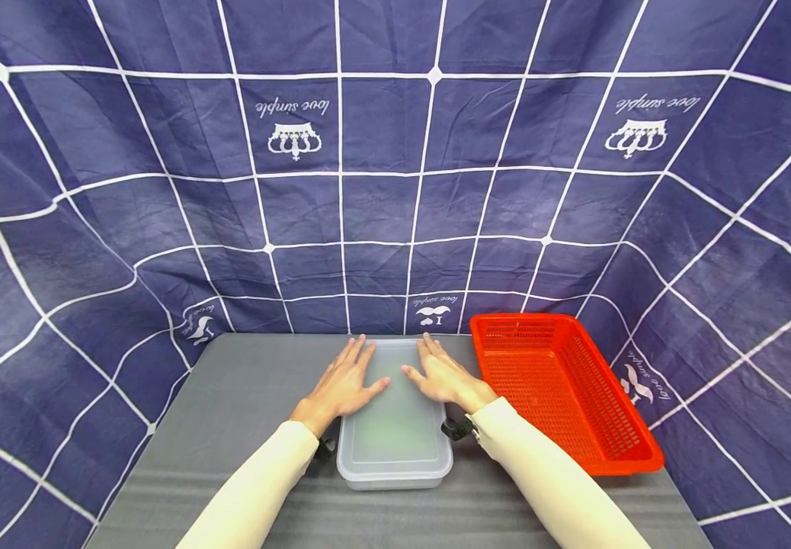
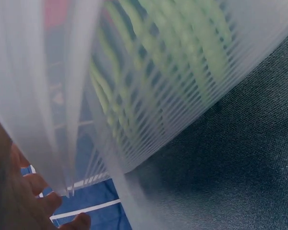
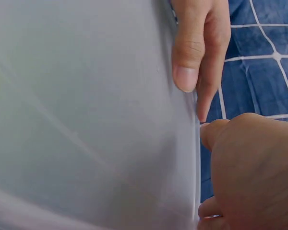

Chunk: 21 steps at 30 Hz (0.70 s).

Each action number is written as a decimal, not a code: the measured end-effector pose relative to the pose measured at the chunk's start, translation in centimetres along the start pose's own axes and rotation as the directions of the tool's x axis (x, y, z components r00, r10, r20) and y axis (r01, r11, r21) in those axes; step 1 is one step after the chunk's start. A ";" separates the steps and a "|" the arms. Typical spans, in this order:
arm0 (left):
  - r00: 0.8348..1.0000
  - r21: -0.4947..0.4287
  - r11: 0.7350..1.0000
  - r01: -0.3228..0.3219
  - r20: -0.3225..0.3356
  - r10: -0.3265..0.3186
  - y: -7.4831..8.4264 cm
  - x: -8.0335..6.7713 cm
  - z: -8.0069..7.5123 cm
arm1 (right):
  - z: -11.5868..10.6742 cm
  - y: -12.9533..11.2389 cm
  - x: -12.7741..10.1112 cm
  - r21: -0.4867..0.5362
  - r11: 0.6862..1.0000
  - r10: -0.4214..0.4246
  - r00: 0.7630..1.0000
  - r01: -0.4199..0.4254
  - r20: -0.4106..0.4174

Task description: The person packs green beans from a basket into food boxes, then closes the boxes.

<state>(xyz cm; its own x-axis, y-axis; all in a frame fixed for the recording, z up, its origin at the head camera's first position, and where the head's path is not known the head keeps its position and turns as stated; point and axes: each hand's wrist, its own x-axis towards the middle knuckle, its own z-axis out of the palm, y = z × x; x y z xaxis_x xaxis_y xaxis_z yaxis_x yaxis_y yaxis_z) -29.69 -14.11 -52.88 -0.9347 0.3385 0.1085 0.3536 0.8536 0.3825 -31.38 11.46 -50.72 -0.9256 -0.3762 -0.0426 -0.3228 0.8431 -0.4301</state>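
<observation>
A translucent plastic food container (image 1: 395,446) with a frosted lid (image 1: 398,412) lies lengthwise on the grey table. My left hand (image 1: 341,390) rests on the lid's left edge, fingers pointing to the far end and thumb spread inward. On the opposite edge my right hand (image 1: 445,374) lies the same way, its fingers fairly straight. Through the container's ribbed wall, the left wrist view shows long green pods like green beans (image 2: 201,43). The right wrist view shows the frosted lid (image 3: 86,96) close up, with fingers along its rim.
A red plastic basket (image 1: 560,457) with perforated walls stands right of the container, close to my right forearm. Blue cloth (image 1: 382,206) with white grid lines hangs behind and on both sides. Grey table surface (image 1: 231,412) extends to the left.
</observation>
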 end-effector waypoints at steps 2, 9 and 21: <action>1.000 0.009 1.000 -0.003 0.013 0.003 -0.1 0.0 -0.1 | 0.1 -0.1 0.2 -0.007 1.000 0.017 1.000 -0.017 0.020; 0.999 0.013 1.000 -0.011 0.053 0.010 -0.3 0.2 -0.4 | 0.1 -0.3 0.4 -0.035 0.999 0.029 0.999 -0.027 0.045; 0.996 -0.007 1.000 -0.028 0.087 0.029 -0.9 0.2 -0.7 | 0.0 -0.1 0.5 -0.020 1.000 0.021 0.999 -0.020 0.046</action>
<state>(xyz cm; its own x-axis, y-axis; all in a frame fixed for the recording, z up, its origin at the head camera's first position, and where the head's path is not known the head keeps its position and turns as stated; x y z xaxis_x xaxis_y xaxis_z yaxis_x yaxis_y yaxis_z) -30.25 -15.07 -52.60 -0.9173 0.3962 0.0396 0.3797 0.8407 0.3860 -31.80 11.18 -50.69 -0.9221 -0.3756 -0.0932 -0.3080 0.8580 -0.4110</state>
